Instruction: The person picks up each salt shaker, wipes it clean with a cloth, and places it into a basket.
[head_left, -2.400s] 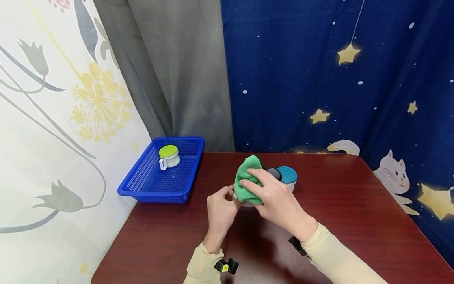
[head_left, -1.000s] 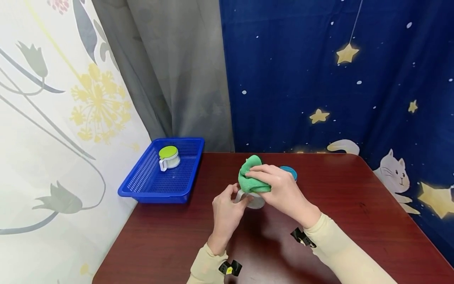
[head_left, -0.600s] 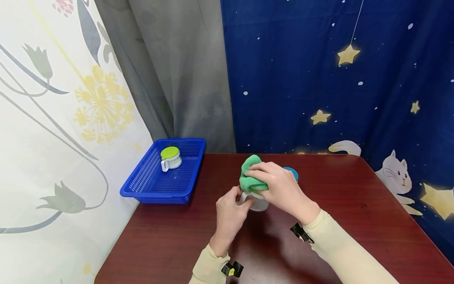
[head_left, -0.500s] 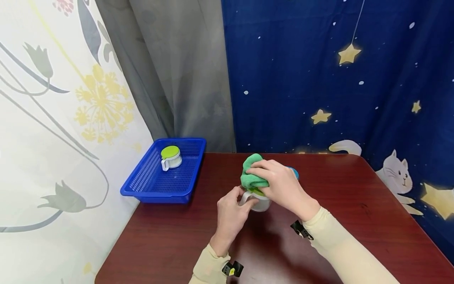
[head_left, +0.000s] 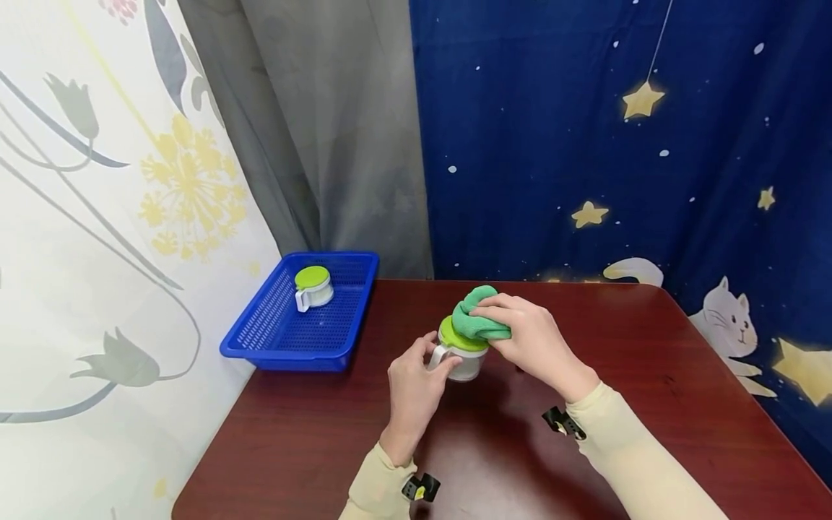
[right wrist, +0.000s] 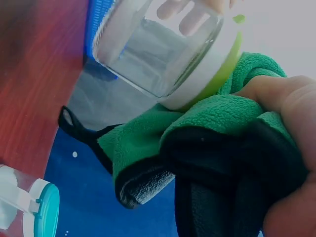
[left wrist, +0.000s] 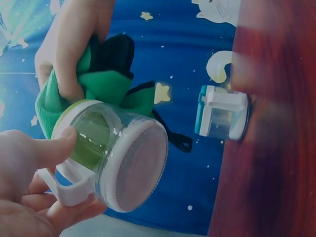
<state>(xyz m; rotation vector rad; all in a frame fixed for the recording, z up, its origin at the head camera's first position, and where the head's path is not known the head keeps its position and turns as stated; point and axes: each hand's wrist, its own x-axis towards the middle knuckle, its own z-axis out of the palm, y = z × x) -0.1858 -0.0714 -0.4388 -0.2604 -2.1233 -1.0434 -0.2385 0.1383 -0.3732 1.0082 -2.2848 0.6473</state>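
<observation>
My left hand [head_left: 416, 386] grips a clear seasoning jar [head_left: 466, 367] by its white handle, the thumb lying against the white collar in the left wrist view. The jar has a lime-green lid [head_left: 455, 336] and is tilted above the table. My right hand [head_left: 536, 343] holds a bunched green cloth [head_left: 479, 321] against the lid's far right side. Black edging and a hanging loop [right wrist: 74, 126] on the cloth show in the right wrist view. The cloth covers part of the lid.
A blue perforated basket [head_left: 282, 357] stands at the table's back left, holding another green-lidded jar [head_left: 316, 295]. On the table [head_left: 650, 404] stands a teal-lidded jar [left wrist: 222, 114], hidden behind my right hand in the head view. Curtains hang behind the table.
The cloth first covered the jar's top; it has shifted right, and most of the green lid now shows. My right hand has moved right, hiding the teal-lidded jar. The left hand keeps its grip.
</observation>
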